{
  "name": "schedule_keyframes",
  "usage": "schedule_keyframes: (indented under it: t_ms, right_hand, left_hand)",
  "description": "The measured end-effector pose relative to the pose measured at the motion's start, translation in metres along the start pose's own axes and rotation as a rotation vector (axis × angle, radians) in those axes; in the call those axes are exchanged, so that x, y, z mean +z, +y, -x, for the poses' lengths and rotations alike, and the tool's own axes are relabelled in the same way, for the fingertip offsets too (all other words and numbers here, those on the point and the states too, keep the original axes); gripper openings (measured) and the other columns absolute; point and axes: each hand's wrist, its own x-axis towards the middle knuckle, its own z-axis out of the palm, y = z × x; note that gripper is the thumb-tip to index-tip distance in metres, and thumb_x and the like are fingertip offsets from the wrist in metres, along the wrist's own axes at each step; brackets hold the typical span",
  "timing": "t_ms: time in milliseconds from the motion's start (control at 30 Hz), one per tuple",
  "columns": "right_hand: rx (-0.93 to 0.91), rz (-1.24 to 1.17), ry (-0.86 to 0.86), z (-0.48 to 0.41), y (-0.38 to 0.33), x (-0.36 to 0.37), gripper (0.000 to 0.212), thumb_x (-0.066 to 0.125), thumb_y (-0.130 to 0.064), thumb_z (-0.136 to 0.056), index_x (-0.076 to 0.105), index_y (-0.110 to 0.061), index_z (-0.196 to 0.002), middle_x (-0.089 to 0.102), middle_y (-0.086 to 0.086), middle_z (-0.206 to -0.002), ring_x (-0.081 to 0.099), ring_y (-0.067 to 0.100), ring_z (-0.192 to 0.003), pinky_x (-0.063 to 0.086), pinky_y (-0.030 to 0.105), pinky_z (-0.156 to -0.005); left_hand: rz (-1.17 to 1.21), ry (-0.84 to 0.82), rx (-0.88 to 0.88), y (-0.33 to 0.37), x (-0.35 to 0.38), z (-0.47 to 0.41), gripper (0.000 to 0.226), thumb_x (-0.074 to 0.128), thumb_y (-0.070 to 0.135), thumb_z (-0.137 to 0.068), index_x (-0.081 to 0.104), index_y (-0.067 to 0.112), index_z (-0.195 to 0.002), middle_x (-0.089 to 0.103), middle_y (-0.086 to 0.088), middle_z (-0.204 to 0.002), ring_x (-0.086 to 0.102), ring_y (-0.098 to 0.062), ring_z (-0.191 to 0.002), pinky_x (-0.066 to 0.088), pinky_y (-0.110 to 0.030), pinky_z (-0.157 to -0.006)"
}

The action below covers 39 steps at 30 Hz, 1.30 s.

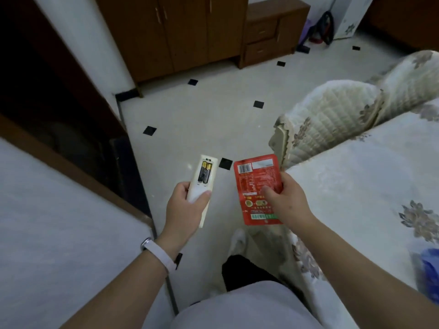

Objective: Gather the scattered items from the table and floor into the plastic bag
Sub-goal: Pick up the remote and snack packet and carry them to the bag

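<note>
Remote control [202, 186] sits in my left hand [187, 207], back side up with its battery cover off and two batteries showing; its long axis runs from lower centre of the frame up toward the tiled floor [213, 119]. That grip is closed around the lower half of the remote, thumb across its back. Just right of it, my right hand [287, 200] pinches a flat red sachet [257, 186], thumb on the printed face and the other fingers behind, with the barcode end pointing up-frame. The two items are near each other but apart, both held above the floor between the pale tabletop [59, 233] at lower left and the quilted sofa [368, 186] at right.

I see something blue and crumpled at the lower right edge [431, 267], resting on the sofa; I judge it may be the plastic bag, though too little shows to be sure. If so, it lies to the right of both grips, nearer my right hand, so the sachet would go first.
</note>
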Motion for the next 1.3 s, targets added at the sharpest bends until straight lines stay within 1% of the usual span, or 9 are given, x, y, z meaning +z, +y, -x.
schedule_keyframes:
  t_ms: [133,200,400,667,867,967,1100,1200,1300]
  right_hand:
    - [-0.012,-0.047,-0.066,-0.076,-0.023,0.026,0.016,0.061,-0.026,-0.095,0.056,-0.028,-0.109,0.068,-0.012,-0.093,0.067,0.002,-0.078,0.053,0.023,-0.064]
    - [-0.03,-0.044,-0.099,-0.116,-0.041,0.034,0.015,0.061,-0.028,-0.095,0.055,-0.029,-0.109,0.068,-0.013,-0.093,0.067,0.002,-0.079,0.055,0.026,-0.067]
    - [-0.103,-0.055,-0.179,-0.219,-0.099,0.029,0.017,0.06,-0.025,-0.095,0.054,-0.03,-0.11,0.067,-0.011,-0.095,0.067,0.006,-0.083,0.051,0.024,-0.065]
    - [-0.123,-0.106,-0.174,-0.304,-0.152,0.039,0.015,0.061,-0.021,-0.094,0.057,-0.028,-0.107,0.068,-0.01,-0.095,0.067,0.007,-0.082,0.051,0.025,-0.066]
    - [-0.068,-0.08,-0.067,-0.364,-0.18,0.052,0.015,0.061,-0.02,-0.092,0.057,-0.028,-0.105,0.068,-0.008,-0.095,0.068,0.009,-0.082,0.056,0.031,-0.071]
    - [-0.056,-0.047,0.002,-0.397,-0.2,0.058,0.015,0.061,-0.021,-0.093,0.057,-0.028,-0.105,0.068,-0.009,-0.095,0.068,0.006,-0.082,0.053,0.024,-0.066]
    - [-0.035,-0.039,0.135,-0.445,-0.235,0.065,0.017,0.061,-0.021,-0.093,0.057,-0.029,-0.108,0.069,-0.01,-0.095,0.068,0.005,-0.082,0.052,0.024,-0.066]
    - [-0.005,-0.034,0.206,-0.473,-0.251,0.07,0.015,0.061,-0.022,-0.093,0.057,-0.029,-0.106,0.068,-0.01,-0.095,0.068,0.006,-0.084,0.052,0.025,-0.067]
    - [0.042,-0.049,0.282,-0.492,-0.255,0.069,0.014,0.061,-0.022,-0.093,0.057,-0.029,-0.104,0.069,-0.009,-0.095,0.068,0.008,-0.084,0.055,0.029,-0.07]
  left_hand:
    - [-0.008,0.066,-0.042,0.015,-0.005,-0.061,0.021,0.074,0.028,-0.086,0.055,0.032,-0.095,0.065,0.009,-0.095,0.064,-0.011,-0.084,0.046,-0.023,-0.062]
    - [-0.027,0.105,-0.057,0.027,-0.008,-0.094,0.022,0.074,0.029,-0.086,0.056,0.028,-0.099,0.066,0.007,-0.097,0.065,-0.013,-0.086,0.05,-0.027,-0.066]
    - [0.0,0.187,-0.029,0.078,-0.006,-0.177,0.026,0.074,0.027,-0.086,0.055,0.025,-0.104,0.066,0.004,-0.101,0.065,-0.016,-0.09,0.057,-0.038,-0.077]
    - [0.023,0.175,-0.007,0.117,-0.011,-0.264,0.029,0.074,0.025,-0.086,0.056,0.022,-0.108,0.066,0.002,-0.105,0.066,-0.016,-0.093,0.052,-0.026,-0.069]
    - [0.069,0.1,0.019,0.137,-0.009,-0.363,0.024,0.074,0.024,-0.086,0.058,0.021,-0.104,0.067,0.002,-0.098,0.066,-0.016,-0.087,0.047,-0.024,-0.063]
    - [0.093,0.037,0.051,0.152,-0.005,-0.424,0.024,0.074,0.025,-0.086,0.058,0.022,-0.104,0.067,0.003,-0.098,0.065,-0.015,-0.085,0.047,-0.025,-0.063]
    - [0.139,-0.087,0.106,0.177,-0.005,-0.505,0.023,0.074,0.027,-0.087,0.055,0.03,-0.099,0.066,0.003,-0.1,0.066,-0.017,-0.087,0.055,-0.034,-0.068]
    - [0.095,-0.165,0.136,0.193,-0.001,-0.554,0.026,0.073,0.029,-0.087,0.055,0.026,-0.105,0.065,0.003,-0.1,0.066,-0.018,-0.087,0.059,-0.039,-0.069]
    - [0.059,-0.23,0.165,0.208,0.011,-0.594,0.026,0.072,0.028,-0.088,0.056,0.022,-0.107,0.065,0.003,-0.098,0.065,-0.018,-0.085,0.056,-0.034,-0.066]
